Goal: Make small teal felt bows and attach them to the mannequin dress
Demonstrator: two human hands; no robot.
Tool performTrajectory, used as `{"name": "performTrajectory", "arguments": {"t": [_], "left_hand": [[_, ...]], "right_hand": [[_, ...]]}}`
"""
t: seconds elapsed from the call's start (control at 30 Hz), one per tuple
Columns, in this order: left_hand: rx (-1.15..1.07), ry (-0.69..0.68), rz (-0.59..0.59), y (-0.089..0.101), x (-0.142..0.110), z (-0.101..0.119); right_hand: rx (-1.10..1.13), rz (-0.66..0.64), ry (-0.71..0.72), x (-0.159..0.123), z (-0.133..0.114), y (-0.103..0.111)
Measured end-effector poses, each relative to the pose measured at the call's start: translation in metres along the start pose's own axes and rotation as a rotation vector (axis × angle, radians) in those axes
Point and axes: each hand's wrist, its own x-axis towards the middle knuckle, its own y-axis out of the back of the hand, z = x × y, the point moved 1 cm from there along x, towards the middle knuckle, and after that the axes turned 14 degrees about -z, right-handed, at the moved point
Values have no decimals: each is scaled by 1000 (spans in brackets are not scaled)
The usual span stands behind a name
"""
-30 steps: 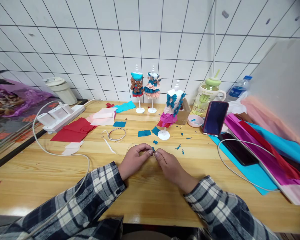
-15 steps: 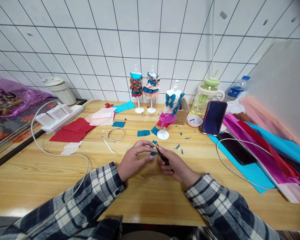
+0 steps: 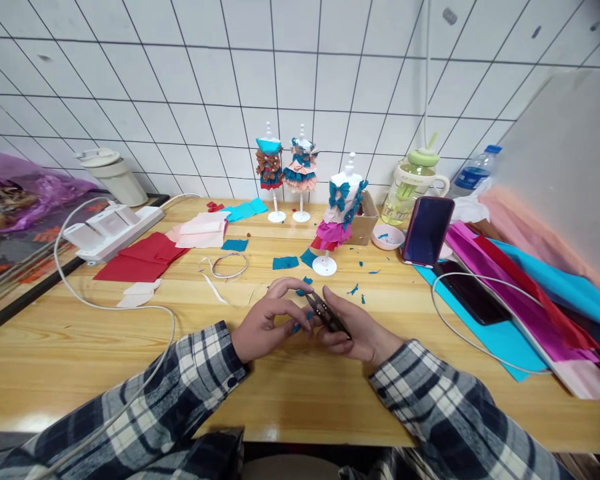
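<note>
The fingers of the right hand [image 3: 363,328] are curled around a pair of black snips [image 3: 330,317], its blades pointing toward the left fingertips. The left hand [image 3: 265,323] pinches a small blue piece [image 3: 296,327] between thumb and bent fingers, just beside the snips; its exact shape is partly hidden. Just beyond the fingertips lie flat blue scraps [image 3: 285,263], and behind them a small mannequin [image 3: 341,200] stands in a magenta skirt with a blue bow. To the left of the fingers are a looped cord [image 3: 231,265] and, farther out, red cloth [image 3: 140,259]. Beyond the right fingers, a pink bowl [image 3: 387,238] sits beside an upright phone [image 3: 429,230].
</note>
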Motion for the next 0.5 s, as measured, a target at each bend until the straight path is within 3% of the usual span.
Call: {"name": "performTrajectory", "arguments": {"t": [0.33, 0.5], "left_hand": [[107, 16, -31, 1, 3, 0], [160, 54, -11, 1, 2, -4]], "right_hand": [[-251, 92, 48, 2, 2, -6], [-348, 224, 77, 4, 1, -5]]}}
